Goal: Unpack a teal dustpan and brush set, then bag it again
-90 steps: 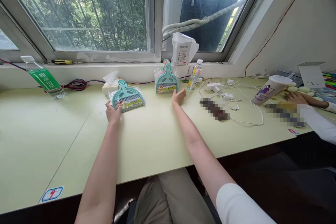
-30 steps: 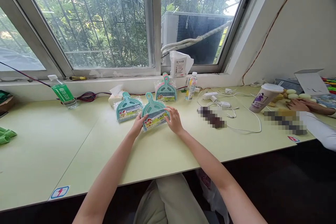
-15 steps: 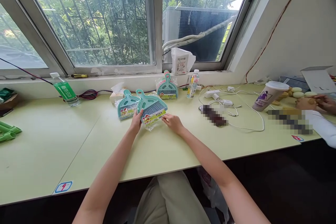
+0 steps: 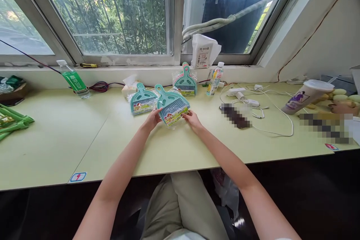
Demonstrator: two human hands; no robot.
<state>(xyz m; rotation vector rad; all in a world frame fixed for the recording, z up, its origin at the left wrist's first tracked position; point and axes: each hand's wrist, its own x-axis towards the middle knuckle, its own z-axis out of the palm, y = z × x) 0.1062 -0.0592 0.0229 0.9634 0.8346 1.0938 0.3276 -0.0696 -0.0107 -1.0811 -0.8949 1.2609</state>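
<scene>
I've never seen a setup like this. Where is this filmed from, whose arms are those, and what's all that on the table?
There is no machine here, just a person working with two bare hands. The camera is worn on that person's head and looks forward and down, so you see the arms much as they do.

The left hand and the right hand hold a teal dustpan with its brush in clear wrapping, one hand at each side. Two similar packs are farther back: the left pack and the back pack.

Also on the table are a green-labelled bottle, a drink bottle and a lidded cup. The white sleeve at the right edge belongs to someone else.
</scene>
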